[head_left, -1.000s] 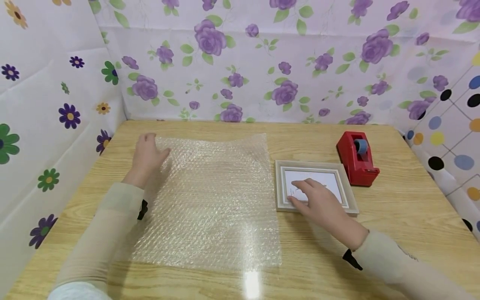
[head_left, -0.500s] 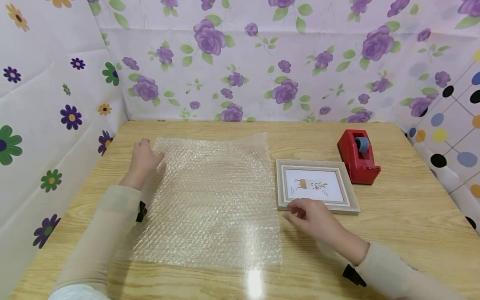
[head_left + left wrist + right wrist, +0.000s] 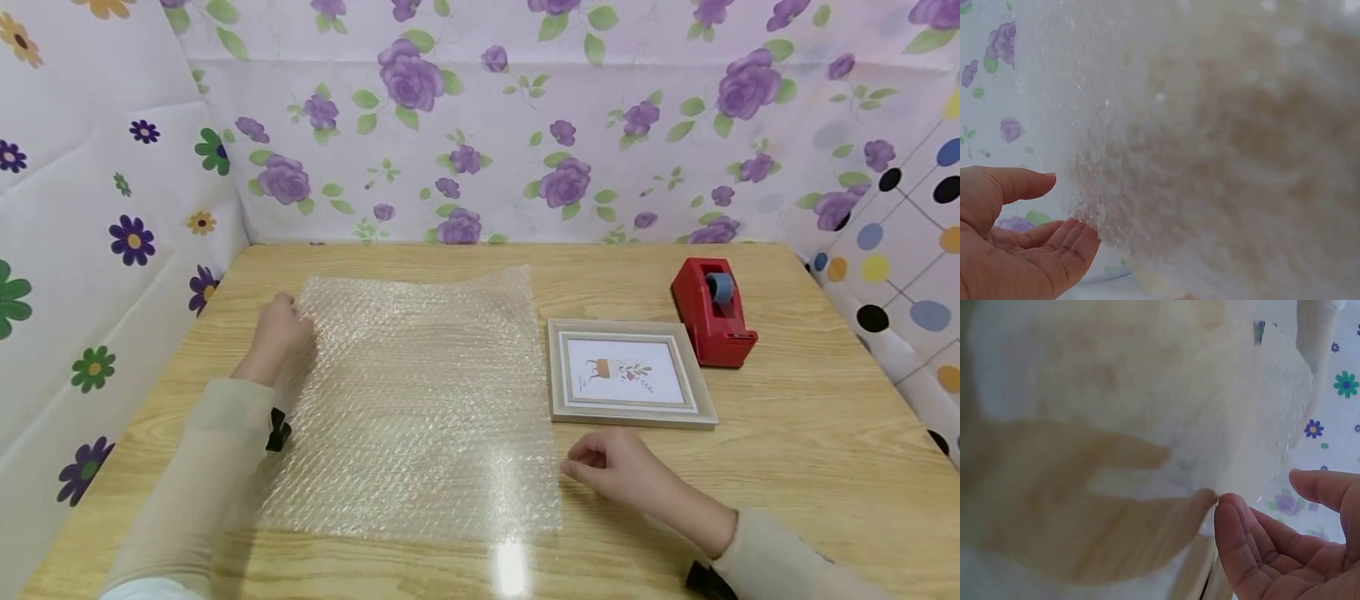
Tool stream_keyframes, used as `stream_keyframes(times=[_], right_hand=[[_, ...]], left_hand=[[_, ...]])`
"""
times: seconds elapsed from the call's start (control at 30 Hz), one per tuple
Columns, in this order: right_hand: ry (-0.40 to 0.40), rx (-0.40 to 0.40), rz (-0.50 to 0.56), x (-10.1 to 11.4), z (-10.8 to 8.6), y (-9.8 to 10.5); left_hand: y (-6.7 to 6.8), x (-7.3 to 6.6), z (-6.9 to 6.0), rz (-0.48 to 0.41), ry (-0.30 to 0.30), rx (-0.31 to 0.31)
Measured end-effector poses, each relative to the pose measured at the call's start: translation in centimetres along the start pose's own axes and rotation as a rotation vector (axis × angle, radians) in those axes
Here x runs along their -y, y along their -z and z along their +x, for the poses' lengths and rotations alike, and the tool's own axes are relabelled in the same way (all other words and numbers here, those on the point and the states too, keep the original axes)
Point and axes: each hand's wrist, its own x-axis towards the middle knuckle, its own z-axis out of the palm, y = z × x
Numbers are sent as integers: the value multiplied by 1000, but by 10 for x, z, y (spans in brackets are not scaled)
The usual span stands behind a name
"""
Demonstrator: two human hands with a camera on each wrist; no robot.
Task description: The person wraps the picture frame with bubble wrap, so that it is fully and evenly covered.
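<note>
A clear sheet of bubble wrap [image 3: 420, 400] lies spread on the wooden table. My left hand [image 3: 277, 340] is at its left edge. In the left wrist view, the thumb stands apart from the fingers, and the fingertips [image 3: 1088, 234] meet the wrap's edge. Near the wrap's right edge, just below the picture frame [image 3: 630, 372], is my right hand [image 3: 618, 467]. Its fingers are gently bent, with the thumb apart and nothing held; the fingertips [image 3: 1230, 509] touch the table surface in the right wrist view. The frame lies flat, its drawing facing up.
A red tape dispenser [image 3: 715, 321] with a blue core stands behind the frame's right side. Flowered cloth [image 3: 495, 142] hangs along the table's back edge. A dotted covering [image 3: 900, 275] is on the right, and a flowered one [image 3: 97, 275] on the left.
My right hand has drawn back from over the frame to the table in front of it, beside the wrap's right edge. My left hand has slid down slightly along the left edge.
</note>
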Motion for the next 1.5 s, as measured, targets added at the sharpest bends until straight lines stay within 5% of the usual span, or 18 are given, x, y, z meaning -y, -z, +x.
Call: stream_keyframes(times=[0.27, 0.67, 1.03, 1.5], right_hand=[[-16, 77, 69, 4, -5, -7], [-3, 85, 101, 4, -8, -10], [13, 58, 143, 5, -10, -13], [12, 51, 213, 1, -10, -9]], left_hand=[[1, 8, -3, -29, -28, -43], [9, 22, -3, -58, -82, 7], [20, 34, -15, 14, -87, 43], [45, 52, -31, -126, -30, 371]])
